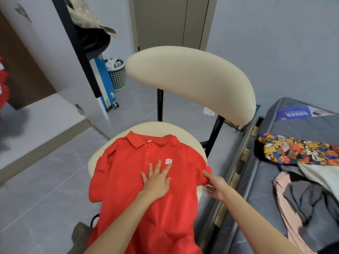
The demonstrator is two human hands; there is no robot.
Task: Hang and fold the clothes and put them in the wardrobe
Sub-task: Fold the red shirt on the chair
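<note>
A red polo shirt [128, 180] lies face up on the cream seat of a chair [190, 79], collar toward the backrest, its lower part hanging off the front. My left hand [157, 182] presses flat on the chest with fingers spread, just below the small white logo. My right hand [215, 186] is at the shirt's right sleeve hem, forefinger and thumb touching the fabric edge; the other fingers are loosely extended and blurred.
On the right a grey mattress [300, 129] carries a pile of clothes [300, 173], a colourful patterned one on top. A blue suitcase [104, 83] and a mesh bin [116, 74] stand behind the dark wardrobe door [77, 46]. Grey tiled floor lies to the left.
</note>
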